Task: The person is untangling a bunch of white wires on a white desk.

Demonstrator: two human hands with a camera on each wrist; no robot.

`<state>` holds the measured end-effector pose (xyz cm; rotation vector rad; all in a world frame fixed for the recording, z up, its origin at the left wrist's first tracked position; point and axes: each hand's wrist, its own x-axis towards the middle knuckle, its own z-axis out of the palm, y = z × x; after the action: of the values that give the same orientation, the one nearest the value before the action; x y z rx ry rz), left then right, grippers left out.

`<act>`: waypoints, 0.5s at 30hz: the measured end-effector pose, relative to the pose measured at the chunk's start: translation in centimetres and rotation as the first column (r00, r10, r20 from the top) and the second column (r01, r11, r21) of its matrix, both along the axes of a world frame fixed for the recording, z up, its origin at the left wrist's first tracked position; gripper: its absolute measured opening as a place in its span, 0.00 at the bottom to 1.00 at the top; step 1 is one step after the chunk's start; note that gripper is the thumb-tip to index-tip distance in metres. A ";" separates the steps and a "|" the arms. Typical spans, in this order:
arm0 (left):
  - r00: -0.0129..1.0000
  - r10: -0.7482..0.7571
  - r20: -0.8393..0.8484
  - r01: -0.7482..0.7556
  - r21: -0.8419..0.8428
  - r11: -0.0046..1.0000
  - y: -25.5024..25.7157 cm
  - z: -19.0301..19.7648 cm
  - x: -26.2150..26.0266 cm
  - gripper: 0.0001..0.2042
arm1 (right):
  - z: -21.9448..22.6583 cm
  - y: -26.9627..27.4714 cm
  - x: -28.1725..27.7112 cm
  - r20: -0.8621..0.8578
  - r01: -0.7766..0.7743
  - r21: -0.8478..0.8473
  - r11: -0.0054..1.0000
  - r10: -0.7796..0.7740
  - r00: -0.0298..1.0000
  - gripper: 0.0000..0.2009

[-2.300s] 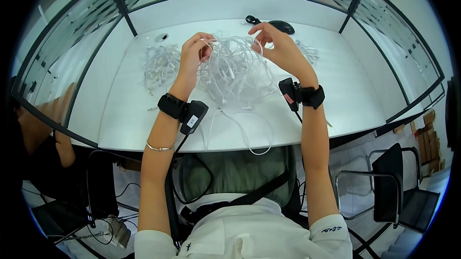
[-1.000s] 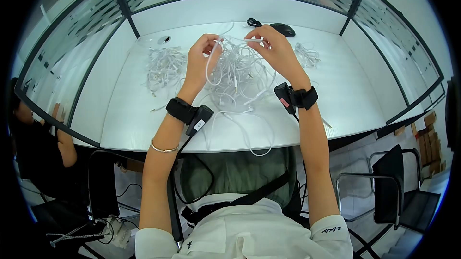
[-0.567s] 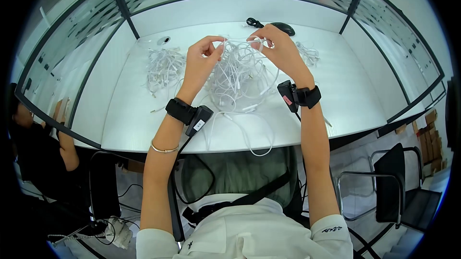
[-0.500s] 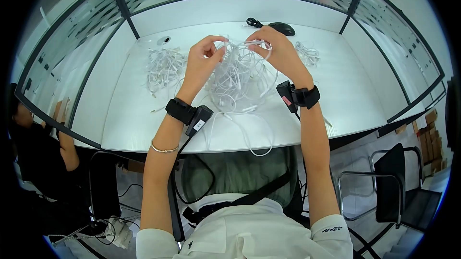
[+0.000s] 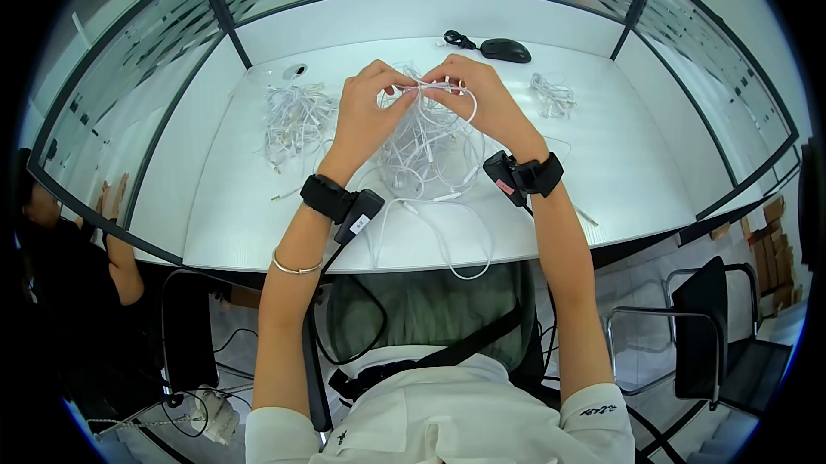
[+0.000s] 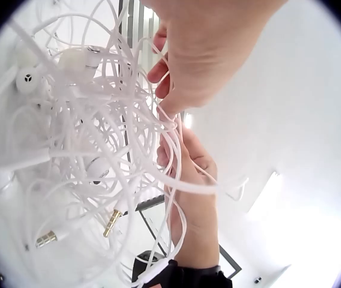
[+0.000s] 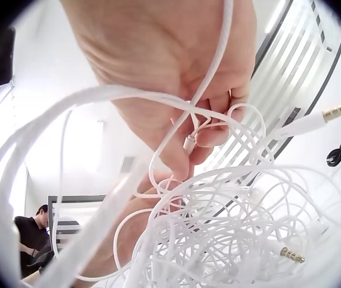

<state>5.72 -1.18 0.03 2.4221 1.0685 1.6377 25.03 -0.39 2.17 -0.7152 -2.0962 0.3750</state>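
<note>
A tangled heap of white wired earphones (image 5: 422, 150) lies mid-desk, under and in front of both hands. My left hand (image 5: 368, 111) pinches a white earphone cord between thumb and forefinger. Almost meeting it fingertip to fingertip, my right hand (image 5: 477, 101) pinches cords of the same tangle, and a loop hangs over its fingers. In the left wrist view an earbud (image 6: 26, 79) and a gold plug (image 6: 113, 223) show beside the hands. A small white cord piece (image 7: 189, 144) sits at the right fingertips in the right wrist view. The exact crossing of the cords is hidden by the fingers.
Smaller earphone bundles lie left (image 5: 297, 124) and right (image 5: 552, 96) on the white desk (image 5: 619, 171). A black mouse (image 5: 506, 51) is at the back. One cord loop (image 5: 469, 275) hangs over the front edge. Partition panels (image 5: 430, 12) enclose the desk; another person (image 5: 77, 266) sits left.
The hands were apart, with a cord stretched between them about a second ago. They have since come together, the right hand moving left and slightly down. The mouse is now fully visible.
</note>
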 end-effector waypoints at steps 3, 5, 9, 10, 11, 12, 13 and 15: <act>0.999 0.042 -0.021 -0.042 0.017 0.999 0.0 0.0 -0.2 0.05 | 0.1 -0.2 -0.1 0.007 -0.024 -0.034 0.999 0.024 1.000 0.11; 0.999 0.048 0.007 -0.048 0.004 0.999 -0.2 0.2 -0.3 0.04 | 0.2 -0.3 0.0 0.050 0.021 -0.082 0.996 -0.017 0.999 0.12; 0.984 0.051 0.170 -0.044 -0.045 0.998 -0.4 0.8 -0.7 0.02 | 0.0 0.0 1.7 0.147 0.114 -0.148 0.982 -0.092 0.985 0.15; 0.982 0.079 0.169 -0.079 -0.009 0.997 -0.4 0.9 -0.7 0.01 | -0.2 0.5 2.3 0.150 0.102 -0.159 0.982 -0.078 0.986 0.15; 0.972 0.058 0.226 -0.044 -0.064 0.997 -0.1 0.7 -1.0 0.02 | -0.3 0.8 2.8 0.154 0.091 -0.171 0.981 -0.064 0.986 0.16; 0.958 0.039 0.284 -0.006 -0.116 0.993 0.3 0.5 -1.2 0.03 | 0.0 0.5 3.2 0.138 0.091 -0.194 0.977 -0.064 0.988 0.17; 0.940 0.025 0.342 0.034 -0.167 0.985 0.5 0.4 -1.3 0.04 | 0.4 0.1 3.4 0.138 0.092 -0.209 0.973 -0.064 0.988 0.17; 0.874 -0.062 0.482 0.180 -0.202 0.963 0.5 0.3 -1.6 0.06 | 0.9 -0.4 3.8 0.135 0.094 -0.240 0.966 -0.062 0.989 0.18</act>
<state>4.10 -0.66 0.35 1.7632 0.9404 1.7988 28.85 -0.84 3.11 -0.9871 -2.1544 0.5649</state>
